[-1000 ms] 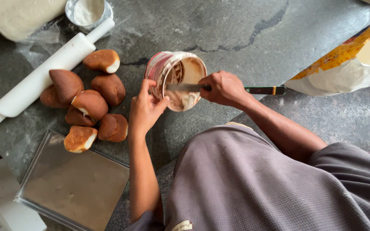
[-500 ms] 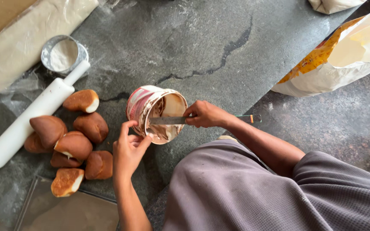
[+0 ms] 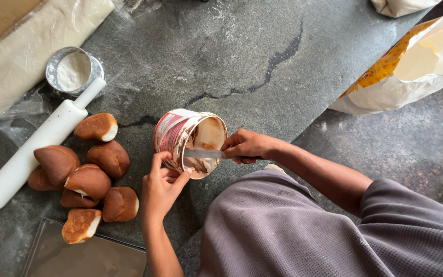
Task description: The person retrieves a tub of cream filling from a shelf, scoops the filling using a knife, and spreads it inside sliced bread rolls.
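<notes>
On stone slab: tub (image 3: 180,134) tilted, paper-wrapped, cream-smeared inside, w/ knife (image 3: 202,153).

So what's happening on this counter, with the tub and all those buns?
A person steadies a tilted round tub with the left hand, while the right hand works a knife inside it, where pale cream clings to the wall. To the side, brown buns lie piled on the grey stone counter, beside a white rolling pin, a small metal cup of flour and wrapped dough.
</notes>
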